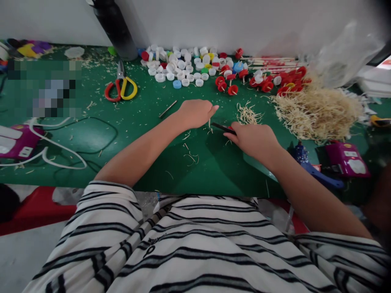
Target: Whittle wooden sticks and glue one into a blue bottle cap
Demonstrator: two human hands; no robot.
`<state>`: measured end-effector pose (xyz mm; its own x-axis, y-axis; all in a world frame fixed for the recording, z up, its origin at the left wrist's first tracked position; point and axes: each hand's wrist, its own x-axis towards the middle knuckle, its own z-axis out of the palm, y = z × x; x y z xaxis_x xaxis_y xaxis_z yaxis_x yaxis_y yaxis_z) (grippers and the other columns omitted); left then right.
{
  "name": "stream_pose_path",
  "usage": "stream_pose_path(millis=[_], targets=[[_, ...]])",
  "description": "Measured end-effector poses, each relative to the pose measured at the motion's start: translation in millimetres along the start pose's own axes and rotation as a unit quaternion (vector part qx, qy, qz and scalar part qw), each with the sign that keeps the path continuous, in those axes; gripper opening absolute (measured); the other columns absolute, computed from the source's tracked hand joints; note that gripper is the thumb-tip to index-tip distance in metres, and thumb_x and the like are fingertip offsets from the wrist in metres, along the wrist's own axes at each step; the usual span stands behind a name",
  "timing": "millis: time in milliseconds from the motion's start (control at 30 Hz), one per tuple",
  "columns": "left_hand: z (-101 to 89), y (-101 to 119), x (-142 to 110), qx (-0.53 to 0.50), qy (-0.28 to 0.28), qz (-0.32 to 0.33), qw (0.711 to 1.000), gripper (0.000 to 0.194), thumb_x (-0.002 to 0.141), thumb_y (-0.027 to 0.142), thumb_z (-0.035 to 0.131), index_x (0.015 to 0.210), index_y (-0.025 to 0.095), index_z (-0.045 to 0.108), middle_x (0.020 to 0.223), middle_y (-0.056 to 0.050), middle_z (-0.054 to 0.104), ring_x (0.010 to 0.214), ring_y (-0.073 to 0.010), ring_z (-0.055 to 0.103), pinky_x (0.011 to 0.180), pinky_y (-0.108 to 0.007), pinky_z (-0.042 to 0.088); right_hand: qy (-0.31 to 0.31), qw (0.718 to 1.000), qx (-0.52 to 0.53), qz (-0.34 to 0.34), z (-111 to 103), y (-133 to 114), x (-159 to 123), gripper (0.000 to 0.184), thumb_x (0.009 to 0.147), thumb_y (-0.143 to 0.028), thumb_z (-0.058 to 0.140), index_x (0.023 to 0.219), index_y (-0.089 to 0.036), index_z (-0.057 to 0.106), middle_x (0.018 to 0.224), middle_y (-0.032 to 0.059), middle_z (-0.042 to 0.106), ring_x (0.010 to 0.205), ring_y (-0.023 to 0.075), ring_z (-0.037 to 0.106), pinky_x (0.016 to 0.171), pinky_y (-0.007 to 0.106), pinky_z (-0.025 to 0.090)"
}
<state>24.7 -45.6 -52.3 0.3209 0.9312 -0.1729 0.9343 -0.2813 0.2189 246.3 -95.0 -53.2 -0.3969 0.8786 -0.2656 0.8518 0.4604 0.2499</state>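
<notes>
My left hand (196, 114) is closed, thumb towards the right, above the middle of the green table. A short pale sliver (209, 122) points down from its fingers; most of whatever they pinch is hidden. My right hand (255, 138) grips a slim dark knife (222, 127), its tip reaching left to just beside the sliver. Thin curled shavings (192, 157) lie on the table below my left hand. A small bundle of pale strands (249, 114) rests just behind my right hand. Left of my left hand is a thin metal rod (168, 109).
Scissors (121, 87) with red and yellow handles lie back left, near a black bottle (116, 30). White bottle caps (180, 67) and red caps on sticks (232, 89) line the back. A large strand heap (320, 112), a blue glue gun (317, 169) and a purple box (348, 158) are right.
</notes>
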Motion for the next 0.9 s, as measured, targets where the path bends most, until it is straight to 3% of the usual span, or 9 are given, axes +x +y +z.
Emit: stream_pose_path(millis=[200,367,567,900], targets=[[3.0,-2,1,-0.014,0.005,0.0,1.0,0.065,0.112,0.053,0.022,0.109,0.014,0.075,0.09,-0.016,0.069,0.08,-0.0244,0.061,0.076,-0.038,0.044,0.039,0.999,-0.005,-0.016,5,-7,18,0.057,0.115,-0.055,0.025,0.135,-0.017,0.064,0.099,0.0182,0.081,0.085,0.0309,0.074,0.069,0.033,0.032],[1.8,4,-1,-0.012,0.004,0.016,1.0,0.065,0.112,0.049,0.022,0.109,0.013,0.075,0.091,-0.016,0.069,0.077,-0.0242,0.058,0.072,-0.038,0.041,0.02,1.0,-0.012,-0.013,3,-9,17,0.058,0.115,-0.054,0.024,0.134,-0.016,0.063,0.092,0.0183,0.081,0.08,0.0308,0.075,0.067,0.034,0.032],[0.7,6,-2,-0.018,0.004,0.015,1.0,0.059,0.112,0.049,0.025,0.102,0.014,0.072,0.085,-0.013,0.065,0.067,-0.0189,0.046,0.066,-0.037,0.033,0.012,1.0,-0.01,-0.007,1,-15,13,0.051,0.116,-0.05,0.029,0.135,-0.016,0.061,0.089,0.0172,0.08,0.083,0.0333,0.079,0.063,0.033,0.032],[2.2,2,-1,-0.045,0.006,0.012,0.999,0.054,0.112,0.047,0.03,0.083,0.018,0.064,0.076,-0.01,0.059,0.063,-0.0175,0.042,0.065,-0.038,0.031,-0.008,1.0,0.006,0.007,1,-21,7,0.051,0.117,-0.048,0.027,0.136,-0.015,0.061,0.092,0.0182,0.081,0.089,0.0362,0.082,0.064,0.033,0.035]])
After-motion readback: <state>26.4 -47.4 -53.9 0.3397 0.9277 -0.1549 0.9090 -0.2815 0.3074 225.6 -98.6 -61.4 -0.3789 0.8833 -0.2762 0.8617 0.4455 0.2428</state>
